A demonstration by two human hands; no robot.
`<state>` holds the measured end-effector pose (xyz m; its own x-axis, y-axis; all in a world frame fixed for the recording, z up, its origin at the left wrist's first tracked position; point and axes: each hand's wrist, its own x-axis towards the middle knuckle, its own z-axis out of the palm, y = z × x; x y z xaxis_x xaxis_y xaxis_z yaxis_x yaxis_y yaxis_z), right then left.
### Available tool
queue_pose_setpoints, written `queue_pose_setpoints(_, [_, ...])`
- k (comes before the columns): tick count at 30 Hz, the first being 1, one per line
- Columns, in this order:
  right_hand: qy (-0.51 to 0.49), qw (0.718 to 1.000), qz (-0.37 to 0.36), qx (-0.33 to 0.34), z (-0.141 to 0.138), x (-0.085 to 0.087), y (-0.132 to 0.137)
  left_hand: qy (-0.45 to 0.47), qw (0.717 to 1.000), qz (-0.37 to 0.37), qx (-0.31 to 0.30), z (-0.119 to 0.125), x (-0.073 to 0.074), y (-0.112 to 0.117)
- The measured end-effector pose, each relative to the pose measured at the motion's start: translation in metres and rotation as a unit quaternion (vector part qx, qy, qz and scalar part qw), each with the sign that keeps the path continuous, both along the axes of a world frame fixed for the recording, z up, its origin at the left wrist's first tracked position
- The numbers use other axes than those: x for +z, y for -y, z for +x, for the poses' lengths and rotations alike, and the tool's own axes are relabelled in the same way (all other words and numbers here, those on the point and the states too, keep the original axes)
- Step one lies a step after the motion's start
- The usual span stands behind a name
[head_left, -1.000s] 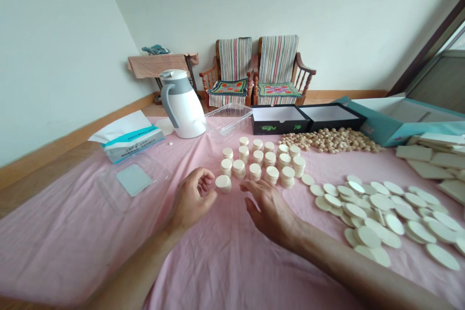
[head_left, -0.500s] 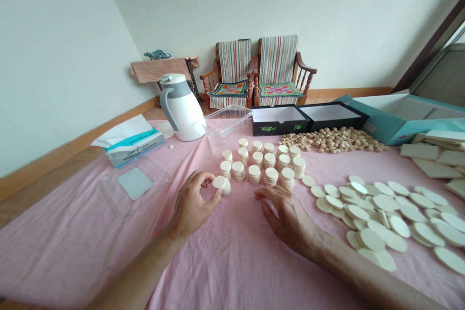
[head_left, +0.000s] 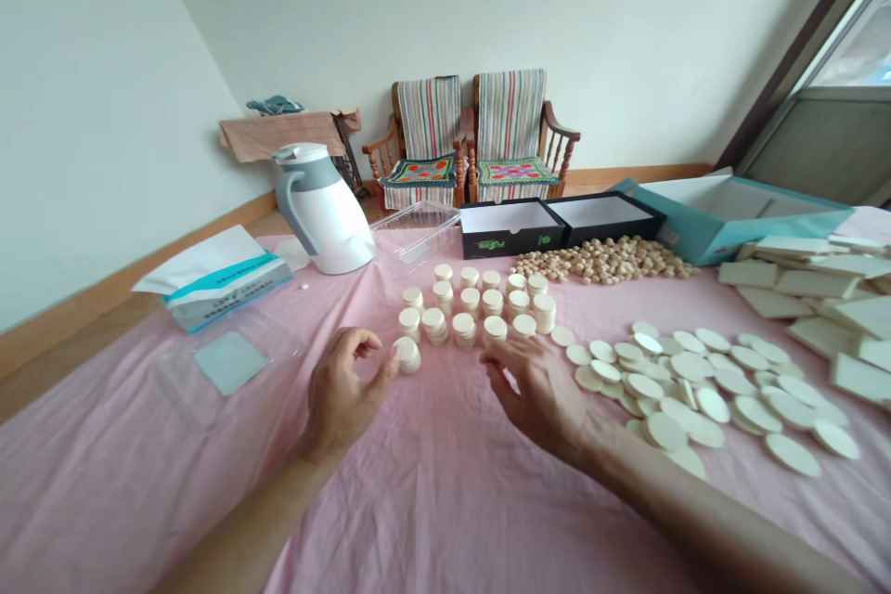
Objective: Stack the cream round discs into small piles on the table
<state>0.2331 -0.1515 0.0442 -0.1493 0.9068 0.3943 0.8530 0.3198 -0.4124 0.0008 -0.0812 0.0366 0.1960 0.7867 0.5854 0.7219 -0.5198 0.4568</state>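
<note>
My left hand [head_left: 342,392] rests on the pink cloth [head_left: 432,483] with its fingers loosely curled. Its thumb lies against a short stack of cream discs [head_left: 407,355], and the fingers stand off from it. My right hand [head_left: 541,382] hovers palm down with fingers spread, empty, just in front of the rows of stacked discs [head_left: 480,304]. To its right lies a loose spread of flat cream discs [head_left: 696,380].
Behind the stacks are a heap of small tan beads [head_left: 605,260], two open black boxes [head_left: 511,227], a teal box [head_left: 724,218] and a clear tray [head_left: 418,232]. A white jug [head_left: 320,209], a tissue pack [head_left: 215,278] and a clear lid [head_left: 223,362] sit left. Square cream pieces [head_left: 800,297] lie far right.
My left fingers have let go of the top disc of the near stack and drawn back, leaving only the thumb against it. My right hand has stayed spread near the stacks. The view has swung right.
</note>
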Motion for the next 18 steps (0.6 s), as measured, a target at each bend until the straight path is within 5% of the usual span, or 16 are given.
queue_pose_setpoints(4, [0.078,0.988,-0.016,-0.135,0.036,0.019,-0.007,0.074,0.996,0.039,-0.013,-0.003,0.002,0.001])
queue_pose_setpoints(11, [0.229,0.937,-0.168,-0.203,0.072,0.019,-0.012,0.023,0.969,0.100,-0.224,0.005,0.005,0.025])
queue_pose_setpoints(18, [0.225,0.930,-0.191,-0.218,0.069,0.011,-0.013,0.085,0.990,0.015,-0.109,0.002,0.003,0.019])
